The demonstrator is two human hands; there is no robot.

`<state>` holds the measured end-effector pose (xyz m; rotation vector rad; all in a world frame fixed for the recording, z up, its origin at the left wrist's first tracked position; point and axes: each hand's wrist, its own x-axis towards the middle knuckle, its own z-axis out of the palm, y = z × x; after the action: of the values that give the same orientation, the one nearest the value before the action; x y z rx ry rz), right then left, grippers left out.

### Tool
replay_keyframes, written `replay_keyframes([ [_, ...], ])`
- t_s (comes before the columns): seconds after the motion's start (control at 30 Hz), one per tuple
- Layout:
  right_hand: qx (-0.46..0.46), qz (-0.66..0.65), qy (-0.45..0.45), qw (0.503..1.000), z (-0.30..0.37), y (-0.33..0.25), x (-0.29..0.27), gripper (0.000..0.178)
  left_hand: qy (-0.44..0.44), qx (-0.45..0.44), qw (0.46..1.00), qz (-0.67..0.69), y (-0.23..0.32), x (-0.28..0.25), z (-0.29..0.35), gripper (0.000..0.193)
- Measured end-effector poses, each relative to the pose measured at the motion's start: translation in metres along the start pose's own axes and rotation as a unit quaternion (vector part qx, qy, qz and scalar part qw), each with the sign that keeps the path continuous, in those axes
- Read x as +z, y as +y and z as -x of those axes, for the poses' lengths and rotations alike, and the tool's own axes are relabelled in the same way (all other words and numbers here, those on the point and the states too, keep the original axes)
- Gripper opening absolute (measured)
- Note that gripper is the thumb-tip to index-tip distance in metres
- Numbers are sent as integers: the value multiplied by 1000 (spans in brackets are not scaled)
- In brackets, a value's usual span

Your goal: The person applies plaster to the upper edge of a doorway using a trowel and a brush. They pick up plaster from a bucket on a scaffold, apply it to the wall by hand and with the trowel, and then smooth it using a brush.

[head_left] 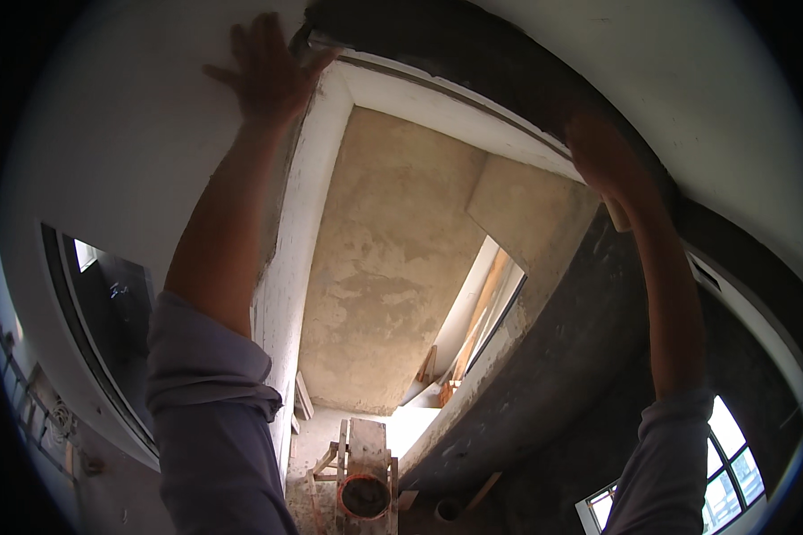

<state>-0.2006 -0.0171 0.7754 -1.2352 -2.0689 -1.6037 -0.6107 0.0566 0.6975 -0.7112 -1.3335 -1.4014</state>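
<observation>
Both my arms reach up to the top of a doorway-like opening. My left hand point(272, 76) lies against the white wall point(134, 134) with its fingers spread. Its thumb points to the corner where a wet-looking dark grey plaster band point(473, 53) begins. Across the opening, my right hand point(602, 156) is closed at the band's lower edge, dark and partly blurred. Below its palm sticks out a pale handle end point(616, 214); the rest of that tool is hidden. Between the hands runs a thin straight edge strip point(455, 91) under the band.
Below stands a wooden trestle with a plank point(367, 437), bearing a round bucket point(365, 496). Through the opening shows a rough tan plastered wall point(375, 267) and leaning boards point(480, 312). A dark wall point(544, 383) stands right, with a window point(732, 464) beyond.
</observation>
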Motion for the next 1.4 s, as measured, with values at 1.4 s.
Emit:
replay_keyframes([
  [1.4, -15, -193, 157, 969, -54, -94, -32, 20, 67, 62, 996, -10, -3, 4, -3, 87],
])
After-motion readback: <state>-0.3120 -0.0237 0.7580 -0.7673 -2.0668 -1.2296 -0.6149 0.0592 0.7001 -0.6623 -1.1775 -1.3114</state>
